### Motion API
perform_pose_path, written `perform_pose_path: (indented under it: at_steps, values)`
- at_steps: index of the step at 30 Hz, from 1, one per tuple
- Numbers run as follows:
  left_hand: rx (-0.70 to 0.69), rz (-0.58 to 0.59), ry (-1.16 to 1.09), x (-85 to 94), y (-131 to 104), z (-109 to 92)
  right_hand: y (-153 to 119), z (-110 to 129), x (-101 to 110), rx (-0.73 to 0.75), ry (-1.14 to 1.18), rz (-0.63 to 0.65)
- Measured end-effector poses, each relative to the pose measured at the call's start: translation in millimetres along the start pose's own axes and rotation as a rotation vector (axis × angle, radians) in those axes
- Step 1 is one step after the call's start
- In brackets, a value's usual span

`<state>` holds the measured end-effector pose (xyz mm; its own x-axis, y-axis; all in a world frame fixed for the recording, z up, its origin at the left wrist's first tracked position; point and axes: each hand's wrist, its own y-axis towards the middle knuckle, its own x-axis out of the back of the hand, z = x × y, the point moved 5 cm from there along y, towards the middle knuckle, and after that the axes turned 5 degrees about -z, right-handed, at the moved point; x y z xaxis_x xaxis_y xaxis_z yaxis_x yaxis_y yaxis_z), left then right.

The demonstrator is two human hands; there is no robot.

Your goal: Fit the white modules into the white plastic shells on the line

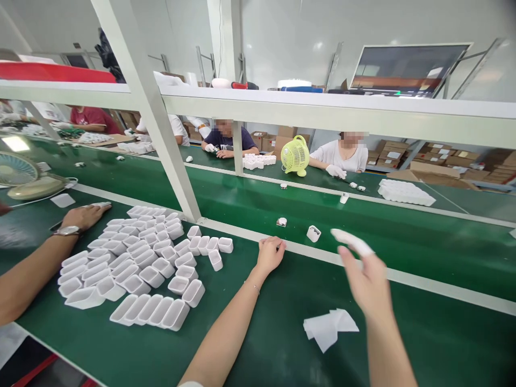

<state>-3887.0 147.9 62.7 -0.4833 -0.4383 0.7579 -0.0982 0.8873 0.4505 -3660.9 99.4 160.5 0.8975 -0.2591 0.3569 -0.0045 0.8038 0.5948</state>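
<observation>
My left hand (271,255) rests closed at the white rail (300,249) along the near edge of the green belt. A small dark spot shows between its fingers; what they hold, if anything, I cannot make out. My right hand (366,269) is raised near the rail, thumb and fingers apart, with white covering on a finger. It holds nothing. On the belt between my hands sits a white housing (313,233) with a dark part inside. A small white part (281,222) lies just left of it. Crumpled white tissue (330,328) lies on the table below my right hand.
Many white open cups (141,252) crowd the table at left. Beside them is a co-worker's hand (86,216). A slanted metal post (169,140) supports the overhead shelf (322,110). Across the belt, co-workers sit near a yellow-green fan (295,156) and white trays (405,192).
</observation>
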Motion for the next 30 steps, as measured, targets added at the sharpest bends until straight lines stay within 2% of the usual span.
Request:
perform_pose_path:
  at_steps: [1, 2, 5, 7, 10, 12, 14, 16, 17, 19, 22, 26, 30]
  values:
    - [0.017, -0.009, -0.002, 2.0, 1.6, 1.9, 8.9, -14.0, -29.2, -0.106, -0.005, 0.151]
    - [0.03, -0.015, -0.005, 3.8, 2.8, 2.8, 17.4, -26.1, -56.0, -0.151, -0.026, 0.227]
    - [0.048, -0.018, -0.007, 12.0, 4.3, -0.2, 38.8, -60.9, -127.4, -0.228, -0.165, 0.343]
    - [0.047, -0.008, 0.002, 25.0, 5.1, -4.4, 49.0, -80.4, -160.3, -0.275, -0.305, 0.38]
    - [0.033, 0.026, 0.043, 62.4, 6.3, -6.2, 61.1, -100.2, -185.1, -0.312, -0.473, 0.415]
    - [0.064, 0.012, 0.105, 97.6, 5.4, 1.0, 68.8, -109.5, -190.1, -0.31, -0.541, 0.434]
    - [0.158, -0.044, 0.192, 133.4, 1.4, 16.4, 76.5, -118.3, -190.2, -0.304, -0.589, 0.447]
    - [0.279, -0.076, 0.28, 159.2, -6.1, 36.6, 82.8, -127.0, -187.8, -0.302, -0.631, 0.452]
    - [0.334, -0.069, 0.317, 166.1, -10.4, 46.9, 85.1, -131.1, -186.0, -0.303, -0.65, 0.45]
    - [0.415, -0.012, 0.369, 168.1, -18.5, 64.9, 87.5, -138.2, -181.7, -0.304, -0.682, 0.436]
    - [0.464, 0.096, 0.398, 153.4, -26.6, 79.5, 87.1, -144.9, -173.7, -0.298, -0.71, 0.407]
    - [0.458, 0.148, 0.401, 136.7, -30.4, 78.2, 83.1, -146.4, -159.1, -0.282, -0.704, 0.386]
    - [0.454, 0.111, 0.371, 136.3, -31.0, 73.8, 82.7, -148.1, -142.4, -0.306, -0.664, 0.335]
